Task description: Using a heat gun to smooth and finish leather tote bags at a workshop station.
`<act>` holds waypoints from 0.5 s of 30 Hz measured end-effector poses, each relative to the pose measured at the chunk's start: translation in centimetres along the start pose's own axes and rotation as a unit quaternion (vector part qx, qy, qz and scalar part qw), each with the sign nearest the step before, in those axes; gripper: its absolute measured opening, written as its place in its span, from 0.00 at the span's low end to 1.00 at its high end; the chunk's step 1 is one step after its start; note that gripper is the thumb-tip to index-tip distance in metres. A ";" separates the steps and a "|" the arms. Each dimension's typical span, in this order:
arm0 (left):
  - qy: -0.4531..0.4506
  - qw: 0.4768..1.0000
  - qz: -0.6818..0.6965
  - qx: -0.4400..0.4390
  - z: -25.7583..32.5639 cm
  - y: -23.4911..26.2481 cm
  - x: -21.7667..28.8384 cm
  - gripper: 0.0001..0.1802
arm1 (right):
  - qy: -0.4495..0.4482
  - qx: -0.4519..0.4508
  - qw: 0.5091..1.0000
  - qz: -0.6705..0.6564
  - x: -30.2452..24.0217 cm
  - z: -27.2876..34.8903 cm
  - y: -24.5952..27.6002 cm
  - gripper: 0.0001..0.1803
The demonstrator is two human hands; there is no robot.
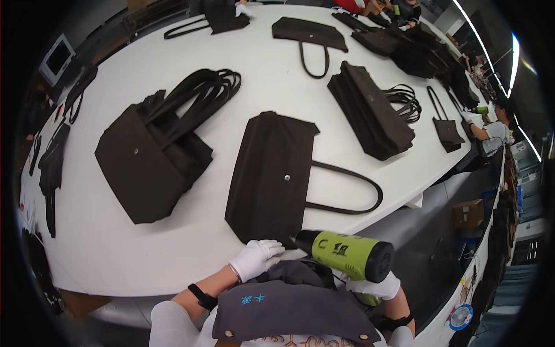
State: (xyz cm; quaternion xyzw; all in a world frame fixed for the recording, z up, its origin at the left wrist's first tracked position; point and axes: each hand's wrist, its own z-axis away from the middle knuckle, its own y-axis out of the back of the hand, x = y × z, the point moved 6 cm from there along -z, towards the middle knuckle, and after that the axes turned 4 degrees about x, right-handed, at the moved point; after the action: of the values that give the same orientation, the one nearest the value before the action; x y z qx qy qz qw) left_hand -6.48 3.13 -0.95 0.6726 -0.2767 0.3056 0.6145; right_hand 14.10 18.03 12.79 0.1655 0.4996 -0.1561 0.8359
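Note:
A dark brown tote bag [272, 173] lies flat on the white table [104, 243] with its handle loop [352, 194] stretched to the right. My left hand [255, 257], in a white glove, rests on the bag's near bottom edge. My right hand [374, 285], also gloved, grips a green and black heat gun [346, 253] whose nozzle points left at the bag's near corner. A stack of similar dark bags [151, 153] with long handles lies to the left of the flat bag.
Another pile of dark bags [370, 113] sits to the right, and single bags [309, 33] lie farther back. A person [491, 132] works at the table's right end. A cardboard box [468, 213] stands on the floor at right.

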 end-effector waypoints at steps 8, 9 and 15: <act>0.024 0.999 0.025 -0.024 2.8 -0.1 -1.1 0.13 | -0.011 0.016 0.995 0.102 0.1 -0.7 1.5 0.27; 0.028 0.999 0.027 -0.026 3.1 0.1 -1.0 0.13 | 0.012 -0.060 0.984 0.168 -0.4 -0.3 0.7 0.30; 0.108 0.987 0.112 -0.038 3.2 0.0 -1.9 0.13 | 0.071 -0.083 0.936 0.336 1.0 -0.3 1.9 0.28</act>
State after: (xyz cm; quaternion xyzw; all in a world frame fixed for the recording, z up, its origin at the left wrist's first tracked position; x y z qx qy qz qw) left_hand -7.46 -0.05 -2.54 0.5767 -0.2936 0.4324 0.6279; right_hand 15.10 19.78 12.00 0.2640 0.4841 0.1879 0.8128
